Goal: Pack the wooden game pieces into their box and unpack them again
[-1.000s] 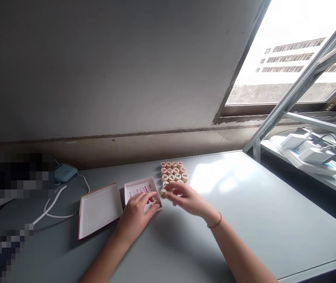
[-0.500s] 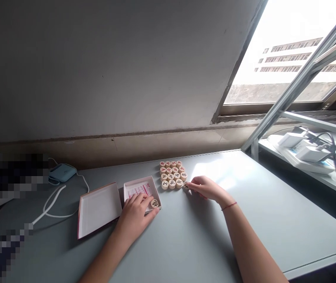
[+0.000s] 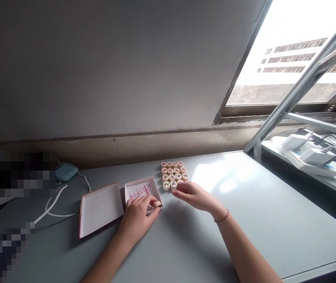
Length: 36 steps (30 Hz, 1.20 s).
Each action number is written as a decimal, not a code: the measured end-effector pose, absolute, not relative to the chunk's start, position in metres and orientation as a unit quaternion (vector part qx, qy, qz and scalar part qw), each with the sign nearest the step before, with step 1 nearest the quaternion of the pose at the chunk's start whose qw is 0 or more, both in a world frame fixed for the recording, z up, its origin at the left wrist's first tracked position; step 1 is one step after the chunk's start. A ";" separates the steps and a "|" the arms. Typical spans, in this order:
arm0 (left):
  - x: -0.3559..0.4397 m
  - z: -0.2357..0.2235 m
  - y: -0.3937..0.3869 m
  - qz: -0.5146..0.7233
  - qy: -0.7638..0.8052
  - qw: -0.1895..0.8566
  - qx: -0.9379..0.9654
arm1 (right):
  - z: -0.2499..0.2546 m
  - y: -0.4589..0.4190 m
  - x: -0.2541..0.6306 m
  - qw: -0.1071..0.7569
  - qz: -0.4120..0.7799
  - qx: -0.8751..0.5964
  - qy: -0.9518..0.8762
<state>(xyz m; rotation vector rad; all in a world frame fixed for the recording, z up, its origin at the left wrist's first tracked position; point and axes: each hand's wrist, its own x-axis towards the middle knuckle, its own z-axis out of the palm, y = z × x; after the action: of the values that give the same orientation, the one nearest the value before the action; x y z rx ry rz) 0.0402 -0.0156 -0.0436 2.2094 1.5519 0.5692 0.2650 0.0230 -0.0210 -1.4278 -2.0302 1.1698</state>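
Observation:
My left hand (image 3: pixel 140 214) reaches over the near side of the small white box (image 3: pixel 158 188), its thumb and forefinger closed around a round wooden Chinese chess piece (image 3: pixel 157 204) at the box's near right corner. The piece is tilted, with its side showing. A paper with pink lines (image 3: pixel 141 191) lies in the box. To the right, my right hand (image 3: pixel 194 195) hovers by the front row of Chinese chess pieces (image 3: pixel 170 171), which stand in tight rows with red and black characters. Its thumb and fingers are apart, holding nothing visible, and cover the row's right end.
The white-lined box lid (image 3: pixel 100 210) lies left of the box. Farther left are a blue device (image 3: pixel 66 171) and a white cable (image 3: pixel 56 196). A wall runs behind the table (image 3: pixel 262 208). A metal frame and a power strip with plugs (image 3: pixel 315 155) stand at the right.
My right hand has moved left from beside a piece at the front row's right end and now covers that end. The piece in my left hand has tipped from face-up onto its side.

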 end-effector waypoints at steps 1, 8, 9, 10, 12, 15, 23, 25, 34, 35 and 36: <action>0.040 -0.043 -0.015 0.209 0.552 0.201 0.782 | -0.021 0.021 0.260 0.196 0.416 -0.499 -0.734; 0.040 -0.041 -0.014 0.310 0.535 0.236 0.749 | -0.020 0.009 0.237 0.199 0.417 -0.459 -0.759; 0.040 -0.040 -0.014 0.324 0.533 0.239 0.744 | -0.019 0.008 0.234 0.204 0.415 -0.450 -0.764; 0.040 -0.040 -0.015 0.333 0.530 0.244 0.741 | -0.019 0.008 0.233 0.208 0.414 -0.442 -0.768; 0.041 -0.038 -0.016 0.339 0.527 0.254 0.737 | -0.018 0.008 0.234 0.212 0.417 -0.431 -0.772; 0.039 -0.036 -0.017 0.334 0.528 0.253 0.739 | -0.016 0.014 0.250 0.217 0.439 -0.445 -0.749; 0.031 -0.029 -0.012 0.331 0.532 0.236 0.743 | -0.022 0.037 0.316 0.167 0.420 -0.639 -0.623; 0.029 -0.030 -0.011 0.326 0.532 0.227 0.748 | -0.029 0.039 0.318 0.155 0.424 -0.649 -0.612; 0.027 -0.039 -0.013 0.214 0.474 0.151 0.841 | -0.042 0.044 0.316 0.146 0.417 -0.642 -0.627; 0.027 -0.039 -0.014 0.193 0.467 0.147 0.850 | -0.040 0.044 0.316 0.150 0.415 -0.640 -0.629; 0.028 -0.039 -0.015 0.177 0.463 0.142 0.857 | -0.039 0.043 0.316 0.161 0.406 -0.639 -0.633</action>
<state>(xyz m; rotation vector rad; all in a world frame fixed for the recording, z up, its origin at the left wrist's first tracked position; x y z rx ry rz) 0.0280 -0.0146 -0.0393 2.4740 1.3354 0.5107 0.3158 0.0433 -0.0387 -1.8256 -1.8069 1.1590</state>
